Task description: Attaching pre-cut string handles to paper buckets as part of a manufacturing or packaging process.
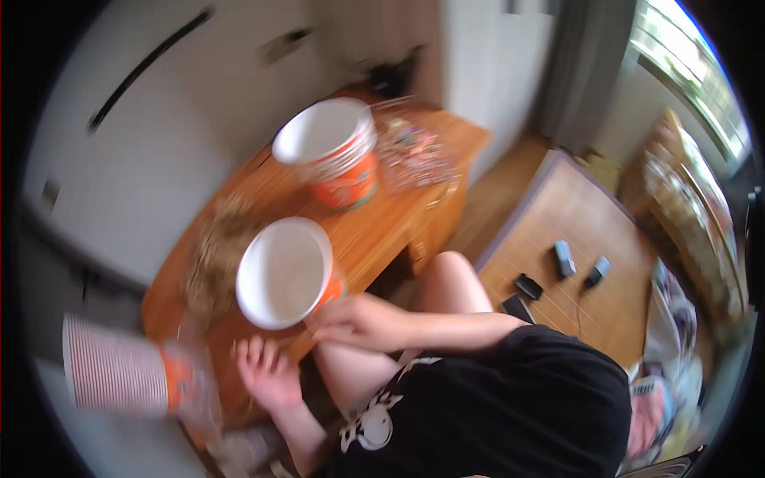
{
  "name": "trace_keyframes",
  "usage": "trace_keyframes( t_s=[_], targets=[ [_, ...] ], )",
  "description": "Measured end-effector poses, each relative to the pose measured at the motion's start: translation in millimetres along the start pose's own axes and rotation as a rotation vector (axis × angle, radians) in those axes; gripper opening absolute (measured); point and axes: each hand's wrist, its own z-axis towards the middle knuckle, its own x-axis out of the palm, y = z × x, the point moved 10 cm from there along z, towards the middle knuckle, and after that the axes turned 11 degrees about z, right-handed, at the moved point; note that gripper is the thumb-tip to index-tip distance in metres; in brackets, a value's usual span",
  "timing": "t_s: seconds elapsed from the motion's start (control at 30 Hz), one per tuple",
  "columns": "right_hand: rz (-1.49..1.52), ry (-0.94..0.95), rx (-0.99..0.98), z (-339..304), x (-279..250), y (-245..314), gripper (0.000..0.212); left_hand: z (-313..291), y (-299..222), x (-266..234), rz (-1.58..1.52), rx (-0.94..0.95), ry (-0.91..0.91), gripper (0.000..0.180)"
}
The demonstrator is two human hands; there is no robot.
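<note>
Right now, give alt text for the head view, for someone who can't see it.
A person's right hand touches a white-and-orange bucket by a wooden table, the left hand open and empty nearby. Nested buckets stand farther back; a longer bucket stack shows at far left.

Place: you are sitting in a home, probably a bedroom
Wooden desk [360, 239]: is standing before you
Woven mat [586, 209]: is lying to your right
Grey curtain [578, 76]: is hanging beside a window [679, 49]
</note>
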Motion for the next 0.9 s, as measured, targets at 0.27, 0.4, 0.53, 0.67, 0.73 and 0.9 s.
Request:
trace_keyframes(
  t_s=[0.27, 0.4, 0.53, 0.67, 0.73, 0.9],
  targets=[
    [0.038, 0.001, 0.158, -7.7, -10.8, -13.7, 0.013, 4.8, -20.3, 29.1, 0.249, 0.185, 0.003, 0.034],
    [0.102, -0.044, 0.212, -14.0, -14.4, -24.2, 0.019, -3.0, -17.7, 41.1, 0.508, 0.148, 0.010, 0.037],
    [-0.151, -0.272, 0.106, -13.2, -34.6, 6.8, 0.031, -5.3, 5.2, 57.2, 0.871, 0.060, 0.196, 0.051],
    [-0.428, -0.099, -0.194, 7.1, -16.2, 56.0, 0.035, -7.7, 33.8, 62.2, 1.007, -0.127, 0.276, 0.078],
    [-0.406, -0.063, -0.192, 16.8, -5.9, 57.3, 0.035, -9.9, 29.6, 80.0, 1.061, -0.008, 0.365, 0.071],
    [-0.392, -0.038, -0.198, 22.2, 5.0, 46.7, 0.034, -12.9, 31.3, 90.6, 1.141, 0.037, 0.357, 0.081]
  ],
)
